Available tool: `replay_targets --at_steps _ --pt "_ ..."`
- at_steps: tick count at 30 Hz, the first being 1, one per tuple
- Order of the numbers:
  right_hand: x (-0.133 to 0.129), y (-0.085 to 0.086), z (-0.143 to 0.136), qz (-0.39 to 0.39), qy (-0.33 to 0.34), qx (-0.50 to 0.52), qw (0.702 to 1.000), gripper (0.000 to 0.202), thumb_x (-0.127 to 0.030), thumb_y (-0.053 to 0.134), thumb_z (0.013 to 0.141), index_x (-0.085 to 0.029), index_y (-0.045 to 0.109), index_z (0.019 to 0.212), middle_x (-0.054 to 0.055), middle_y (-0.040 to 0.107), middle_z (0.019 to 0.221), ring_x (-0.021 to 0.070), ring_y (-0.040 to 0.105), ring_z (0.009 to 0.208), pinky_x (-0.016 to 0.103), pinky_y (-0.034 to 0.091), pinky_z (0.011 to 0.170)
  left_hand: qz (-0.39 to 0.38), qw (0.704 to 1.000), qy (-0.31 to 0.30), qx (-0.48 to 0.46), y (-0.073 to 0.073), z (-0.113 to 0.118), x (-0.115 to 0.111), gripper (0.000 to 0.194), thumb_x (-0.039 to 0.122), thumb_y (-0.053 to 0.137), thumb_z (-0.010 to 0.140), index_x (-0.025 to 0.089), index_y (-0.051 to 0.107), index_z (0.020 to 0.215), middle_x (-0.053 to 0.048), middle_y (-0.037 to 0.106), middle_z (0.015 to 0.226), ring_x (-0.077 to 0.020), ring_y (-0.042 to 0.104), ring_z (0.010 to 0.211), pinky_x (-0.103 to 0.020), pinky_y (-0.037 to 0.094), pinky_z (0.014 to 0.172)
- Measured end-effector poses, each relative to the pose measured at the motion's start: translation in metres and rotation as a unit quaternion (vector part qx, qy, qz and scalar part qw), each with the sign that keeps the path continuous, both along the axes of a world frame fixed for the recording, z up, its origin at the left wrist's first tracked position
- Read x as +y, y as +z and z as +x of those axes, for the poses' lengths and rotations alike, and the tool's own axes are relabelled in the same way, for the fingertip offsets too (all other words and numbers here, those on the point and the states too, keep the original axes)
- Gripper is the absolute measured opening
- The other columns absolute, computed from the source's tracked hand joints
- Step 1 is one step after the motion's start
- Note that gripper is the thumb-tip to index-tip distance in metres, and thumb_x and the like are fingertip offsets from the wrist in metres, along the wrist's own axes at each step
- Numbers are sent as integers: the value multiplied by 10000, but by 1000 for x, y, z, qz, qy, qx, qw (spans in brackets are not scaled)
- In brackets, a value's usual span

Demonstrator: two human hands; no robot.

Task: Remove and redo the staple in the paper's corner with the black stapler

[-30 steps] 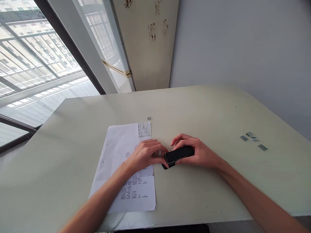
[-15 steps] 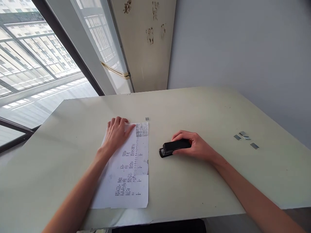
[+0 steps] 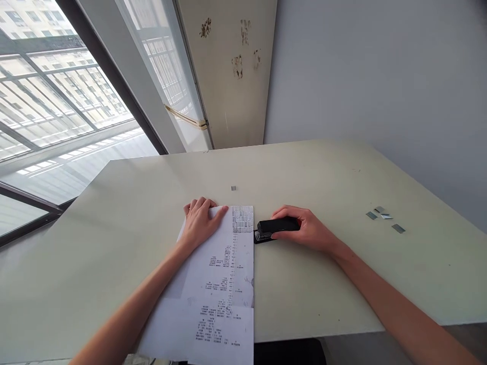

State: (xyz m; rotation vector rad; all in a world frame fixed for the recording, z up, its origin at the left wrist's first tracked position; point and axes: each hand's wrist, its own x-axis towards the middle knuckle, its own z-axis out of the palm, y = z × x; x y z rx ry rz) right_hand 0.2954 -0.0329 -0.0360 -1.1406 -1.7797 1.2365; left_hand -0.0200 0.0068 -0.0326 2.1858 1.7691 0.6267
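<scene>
My left hand [image 3: 203,220] grips the far edge of some printed paper sheets [image 3: 216,294], thumb on top and the other fingers behind or under the edge. Their near end reaches past the front edge of the table. In my right hand [image 3: 304,228] is a black stapler [image 3: 277,226], held from its right end with the fingers around it. The stapler's front end points left and lies right at the sheets' right edge, near the block of dense stripes; whether paper sits between its jaws I cannot tell.
A small strip of staples [image 3: 233,188] lies on the pale table [image 3: 315,172] beyond the sheets. Several more staple strips [image 3: 380,213] are scattered at the right. Behind the table stand a stained cream fridge [image 3: 236,101] and a grey wall [image 3: 361,76], with a window at the left.
My left hand has brought the sheets to the right and nearer to me, up to the stapler. The right hand and stapler have barely moved.
</scene>
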Motion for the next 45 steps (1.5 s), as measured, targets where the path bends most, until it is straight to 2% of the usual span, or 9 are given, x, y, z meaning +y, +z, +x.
replay_targets --at_steps 9,16,18,23,27,30,36,41,45 --pt "-3 -1 -3 45 -19 1 999 306 -486 884 765 -278 751 946 30 749 1045 238 679 946 377 533 823 4 1000 21 -10 -5 31 -22 382 552 529 1024 235 673 867 -62 630 1040 -285 524 1122 -517 308 1119" --pt "-3 -5 -3 72 -31 13 997 327 -473 899 758 -298 778 1006 35 752 1105 257 696 1036 395 554 902 -10 991 26 -128 2 32 -25 254 463 543 1037 283 691 1140 -53 690 1251 -295 535 1271 -550 354 1154" --pt "-3 -6 -3 75 -30 11 997 329 -473 895 766 -303 781 1024 36 750 1118 258 697 1049 395 555 908 5 990 -21 -139 8 20 -26 265 451 540 1044 281 670 1202 -53 674 1317 -285 515 1329 -510 420 1136" --pt "-4 -4 1 75 -16 -19 997 344 -509 850 815 -300 766 1075 38 746 1145 255 694 1051 378 551 895 17 967 -248 -63 12 -22 -37 316 447 546 1059 288 648 1313 -57 611 1480 -289 437 1470 -521 408 1206" --pt "-4 -3 2 61 -27 -59 996 351 -581 607 988 -291 746 1130 44 754 1153 249 688 1060 374 545 886 15 949 -314 36 3 -36 -49 573 562 596 1016 338 505 1536 -49 392 1685 -341 297 1577 -597 306 1265" --pt "-4 1 -2 49 -59 -54 996 454 -612 452 1049 -278 757 1084 49 762 1117 243 695 1075 382 540 954 19 948 -307 81 -3 -32 -56 602 580 515 1050 344 428 1597 -33 312 1720 -330 242 1603 -605 242 1291" --pt "0 17 -20 37 -145 -140 979 516 -672 422 1036 -282 758 1073 48 766 1186 262 690 1143 400 527 997 31 954 -281 98 -9 -21 -59 583 561 428 1087 311 407 1614 -31 257 1734 -307 166 1620 -571 196 1316" --pt "1 28 -41 21 -126 -237 963 591 -682 281 1061 -311 733 1155 40 758 1221 277 680 1151 434 526 977 34 953 -288 92 -12 -20 -61 585 565 406 1093 288 421 1608 -44 251 1734 -301 147 1622 -555 194 1320" --pt "-3 33 -54 61 -93 -287 951 578 -632 233 1084 -329 707 1214 27 742 1286 279 654 1230 453 499 1037 33 953 -291 75 -14 -20 -63 570 560 408 1094 308 420 1605 -33 260 1731 -298 171 1617 -546 216 1316"
